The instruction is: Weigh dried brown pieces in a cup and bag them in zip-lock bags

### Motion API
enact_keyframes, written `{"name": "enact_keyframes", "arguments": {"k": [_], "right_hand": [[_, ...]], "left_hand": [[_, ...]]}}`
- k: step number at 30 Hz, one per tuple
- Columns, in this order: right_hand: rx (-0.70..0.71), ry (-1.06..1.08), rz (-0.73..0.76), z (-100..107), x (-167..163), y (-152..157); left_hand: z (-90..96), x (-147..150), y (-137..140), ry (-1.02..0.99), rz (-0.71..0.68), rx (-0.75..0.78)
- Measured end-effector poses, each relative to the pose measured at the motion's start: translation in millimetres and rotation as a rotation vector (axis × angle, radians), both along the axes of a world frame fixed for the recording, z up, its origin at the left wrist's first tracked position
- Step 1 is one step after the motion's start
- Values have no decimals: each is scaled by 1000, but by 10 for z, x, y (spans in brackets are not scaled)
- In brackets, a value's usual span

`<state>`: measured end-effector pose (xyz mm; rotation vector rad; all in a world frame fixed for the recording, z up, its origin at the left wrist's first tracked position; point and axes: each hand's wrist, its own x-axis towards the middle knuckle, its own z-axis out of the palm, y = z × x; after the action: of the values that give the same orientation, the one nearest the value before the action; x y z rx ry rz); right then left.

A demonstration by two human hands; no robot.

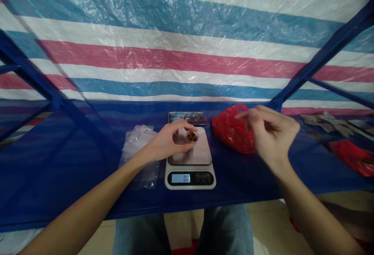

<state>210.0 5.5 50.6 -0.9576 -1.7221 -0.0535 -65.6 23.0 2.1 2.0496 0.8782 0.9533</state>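
Observation:
My left hand [175, 138] grips a small clear cup [192, 136] between thumb and fingers, over the plate of a kitchen scale [191, 157]. Brown pieces lie inside the cup. The scale's display [180, 178] reads 0.0. My right hand [270, 130] is raised beside a red plastic bag [232, 130], its fingers curled and thumb and fingertips close together. Whether anything is pinched there is too small to make out.
Clear zip bags [138, 146] are piled left of the scale. A dark flat phone-like slab [188, 118] lies behind it. Another red bag [352, 155] is at the far right of the blue shelf [87, 161]. Blue metal braces [324, 52] rise at both sides before a striped sheet [175, 52].

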Motion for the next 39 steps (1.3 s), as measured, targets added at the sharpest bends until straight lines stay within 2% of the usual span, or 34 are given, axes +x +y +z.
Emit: {"name": "enact_keyframes", "arguments": {"k": [5, 10, 13, 17, 19, 20, 23, 26, 29, 32, 35, 39], "right_hand": [[47, 32, 101, 191, -278, 388], [47, -5, 122, 158, -428, 577], [22, -48, 105, 29, -408, 521], [11, -151, 113, -187, -347, 348], [4, -185, 124, -270, -330, 299], [0, -193, 125, -297, -324, 290], [28, -202, 106, -322, -296, 286], [119, -172, 11, -283, -224, 259], [224, -23, -112, -237, -104, 212], [285, 181, -217, -256, 69, 180], [184, 202, -288, -374, 310, 130], [-63, 10, -338, -570, 668, 0]], "left_hand": [[-82, -33, 39, 65, 13, -45], [-45, -78, 64, 84, 63, 64], [34, -136, 79, -82, 233, 191], [61, -278, 171, -374, 646, 364], [31, -336, 238, -382, 777, 414], [8, -353, 267, -361, 799, 431], [-64, -348, 308, -272, 755, 473], [-120, -302, 282, -171, 658, 574], [-149, -277, 243, -85, 569, 686], [-153, -292, 237, -45, 539, 749], [-133, -325, 259, -51, 546, 775], [-89, -360, 303, -50, 539, 778]]}}
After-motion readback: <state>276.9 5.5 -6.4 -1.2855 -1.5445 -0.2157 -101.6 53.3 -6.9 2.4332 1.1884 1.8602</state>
